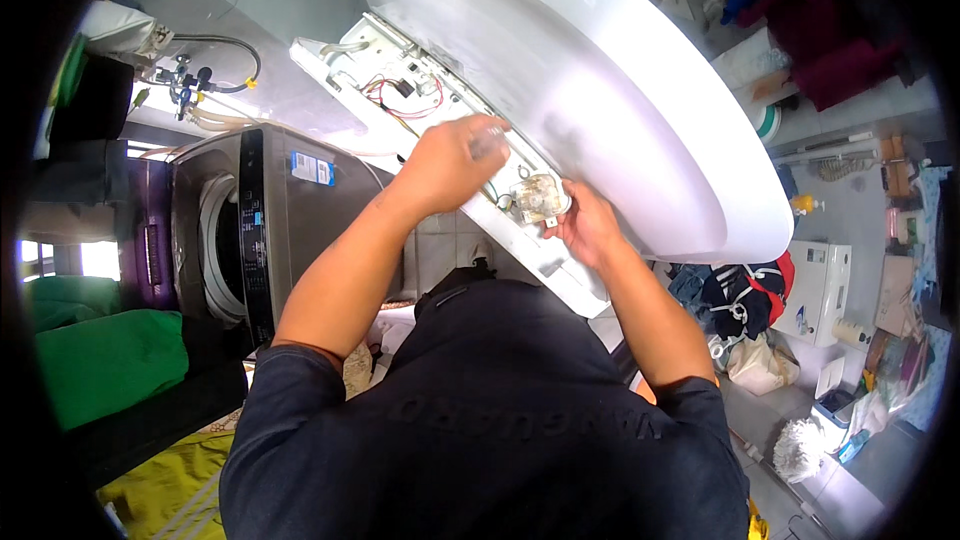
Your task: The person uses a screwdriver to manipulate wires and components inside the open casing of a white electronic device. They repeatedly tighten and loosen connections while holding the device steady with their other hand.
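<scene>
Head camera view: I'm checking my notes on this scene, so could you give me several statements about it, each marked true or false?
1. The person's right hand holds a small, translucent, yellowish boxy part. True.
2. The grey, boxy washing machine stands to the person's right. False: it stands to the left.
3. A thin red wire lies on the long white panel. True.
4. The person's left hand grips the white, fluffy round duster. False: the duster is at the lower right, away from both hands.
5. The bright green cloth is at the right edge of the picture. False: it is at the left.
</scene>
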Motion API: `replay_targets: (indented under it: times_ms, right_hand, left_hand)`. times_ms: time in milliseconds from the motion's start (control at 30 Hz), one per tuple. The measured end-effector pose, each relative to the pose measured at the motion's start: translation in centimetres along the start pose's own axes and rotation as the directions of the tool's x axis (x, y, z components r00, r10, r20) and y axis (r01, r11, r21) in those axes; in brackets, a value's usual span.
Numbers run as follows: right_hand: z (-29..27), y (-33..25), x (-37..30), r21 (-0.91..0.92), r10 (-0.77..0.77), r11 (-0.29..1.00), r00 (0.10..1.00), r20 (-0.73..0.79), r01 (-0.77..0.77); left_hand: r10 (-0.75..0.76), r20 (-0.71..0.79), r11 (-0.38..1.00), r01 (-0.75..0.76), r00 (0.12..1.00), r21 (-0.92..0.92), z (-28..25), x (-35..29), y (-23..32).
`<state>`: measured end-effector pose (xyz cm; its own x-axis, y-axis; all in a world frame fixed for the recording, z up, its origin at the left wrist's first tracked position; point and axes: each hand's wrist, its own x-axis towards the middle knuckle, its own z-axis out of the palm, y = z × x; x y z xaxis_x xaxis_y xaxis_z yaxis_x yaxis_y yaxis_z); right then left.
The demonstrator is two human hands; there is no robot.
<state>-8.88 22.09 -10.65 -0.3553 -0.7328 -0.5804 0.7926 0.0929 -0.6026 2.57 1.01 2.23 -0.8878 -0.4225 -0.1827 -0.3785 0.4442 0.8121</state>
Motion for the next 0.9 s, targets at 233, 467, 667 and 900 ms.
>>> replay_targets:
  times_ms: [233, 467, 667, 900]
  right_hand:
    - [0.5, 0.2, -0.8, -0.147, -0.071, 0.988, 0.991, -0.114, 0.054]
    - [-0.1, 0.6, -1.3, -0.305, -0.125, 0.950, 0.978, -0.169, 0.068]
    - [1.1, 0.1, -3.5, -0.415, -0.129, 0.910, 0.957, -0.260, 0.010]
    - [0.2, -0.2, -6.2, -0.556, -0.238, 0.829, 0.938, -0.251, 0.061]
  left_hand:
    - [-0.102, -0.418, 0.692, -0.238, 0.903, -0.682, -4.7, 2.3, -0.3]
    - [-0.135, -0.312, 0.835, -0.061, 0.940, -0.546, -3.8, 1.6, -0.8]
    - [-0.096, -0.227, 0.826, -0.050, 0.969, -0.562, -2.6, 0.5, -1.9]
    - [-0.017, -0.081, 0.789, -0.036, 0.997, -0.614, -3.0, -0.2, -2.1]
